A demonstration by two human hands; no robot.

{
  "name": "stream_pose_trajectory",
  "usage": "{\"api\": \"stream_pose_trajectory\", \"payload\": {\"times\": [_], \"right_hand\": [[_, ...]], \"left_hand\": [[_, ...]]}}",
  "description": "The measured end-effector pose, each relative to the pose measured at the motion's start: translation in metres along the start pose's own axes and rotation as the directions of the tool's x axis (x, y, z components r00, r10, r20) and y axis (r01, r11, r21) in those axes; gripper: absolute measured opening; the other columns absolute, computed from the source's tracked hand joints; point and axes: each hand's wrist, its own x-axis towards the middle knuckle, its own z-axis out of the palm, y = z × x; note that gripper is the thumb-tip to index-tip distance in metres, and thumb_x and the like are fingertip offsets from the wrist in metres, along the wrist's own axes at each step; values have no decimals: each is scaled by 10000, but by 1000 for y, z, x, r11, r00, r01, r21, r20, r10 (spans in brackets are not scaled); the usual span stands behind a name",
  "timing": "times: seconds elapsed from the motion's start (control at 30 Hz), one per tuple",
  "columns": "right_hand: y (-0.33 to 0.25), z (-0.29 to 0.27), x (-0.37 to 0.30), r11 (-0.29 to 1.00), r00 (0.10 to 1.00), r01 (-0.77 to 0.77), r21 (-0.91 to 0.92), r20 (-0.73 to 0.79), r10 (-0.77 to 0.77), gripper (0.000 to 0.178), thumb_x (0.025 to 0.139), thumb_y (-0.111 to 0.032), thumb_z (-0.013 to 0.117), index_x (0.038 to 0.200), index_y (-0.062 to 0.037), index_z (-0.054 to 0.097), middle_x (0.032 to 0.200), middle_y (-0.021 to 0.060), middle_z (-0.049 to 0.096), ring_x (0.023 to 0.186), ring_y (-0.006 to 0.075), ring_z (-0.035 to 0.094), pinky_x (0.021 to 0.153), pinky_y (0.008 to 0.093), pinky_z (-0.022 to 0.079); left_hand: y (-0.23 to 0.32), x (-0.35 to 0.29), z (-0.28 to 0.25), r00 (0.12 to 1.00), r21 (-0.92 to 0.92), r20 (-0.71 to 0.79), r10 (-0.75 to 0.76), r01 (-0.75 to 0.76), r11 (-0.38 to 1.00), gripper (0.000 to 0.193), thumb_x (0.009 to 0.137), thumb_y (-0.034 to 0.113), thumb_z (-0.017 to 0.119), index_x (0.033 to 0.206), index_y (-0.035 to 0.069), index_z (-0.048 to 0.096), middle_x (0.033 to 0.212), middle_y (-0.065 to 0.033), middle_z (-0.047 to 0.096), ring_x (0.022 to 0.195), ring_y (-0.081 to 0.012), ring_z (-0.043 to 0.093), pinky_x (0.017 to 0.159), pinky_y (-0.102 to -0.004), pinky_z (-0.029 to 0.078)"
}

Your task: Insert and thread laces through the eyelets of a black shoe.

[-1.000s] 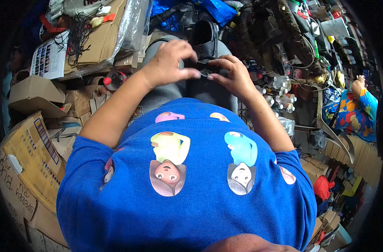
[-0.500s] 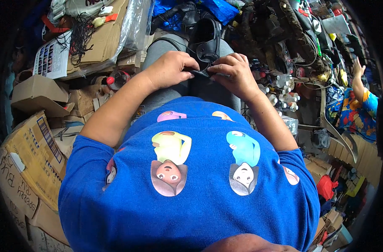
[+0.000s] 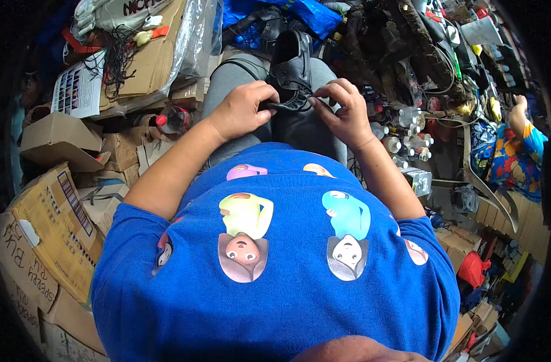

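While the black lace-up shoe [image 3: 292, 66] is rested on the lap across grey trousers [image 3: 227, 78], its laces [image 3: 290, 102] are pinched from both sides. Left hand [image 3: 242, 110] — grip closed narrow on the lace end at the shoe's near edge. Right hand [image 3: 343, 108] — fingertips closed on the laces opposite, just beside the left. Flattened cardboard boxes [image 3: 46, 223] are stacked at the person's left; small bottles [image 3: 396, 142] are crowded at the right.
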Motion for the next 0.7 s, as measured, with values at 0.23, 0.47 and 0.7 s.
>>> {"api": "stream_pose_trajectory", "payload": {"times": [0.23, 0.47, 0.7], "right_hand": [[9, 5, 11, 588, 947, -220, 779, 27, 319, 269, 844, -105, 592, 1095, -20, 546, 1012, 49, 585, 910, 126, 566, 843, 279, 439], [-21, -10, 34, 501, 940, -183, 846, 1, 340, 363, 930, -231, 554, 1220, -15, 529, 1028, 55, 607, 939, 129, 566, 854, 273, 429], [-30, -24, 58, 541, 991, -133, 831, 114, 69, 397, 840, -50, 658, 1219, -3, 549, 1020, 36, 620, 921, 91, 562, 810, 260, 469]], "left_hand": [[21, 2, -6, 952, 84, -242, 189, -174, 981, 291, 651, -82, 601, 917, 27, 554, 887, -141, 556, 826, -333, 572, 731, -377, 465], [32, 6, -24, 833, 419, -319, 452, -304, 856, 325, 625, -82, 654, 912, 38, 559, 883, -131, 567, 836, -328, 577, 741, -396, 483], [40, 3, -40, 744, 634, -234, 625, -371, 679, 185, 723, 33, 623, 901, 64, 581, 884, -80, 547, 773, -255, 594, 711, -362, 498]]}}
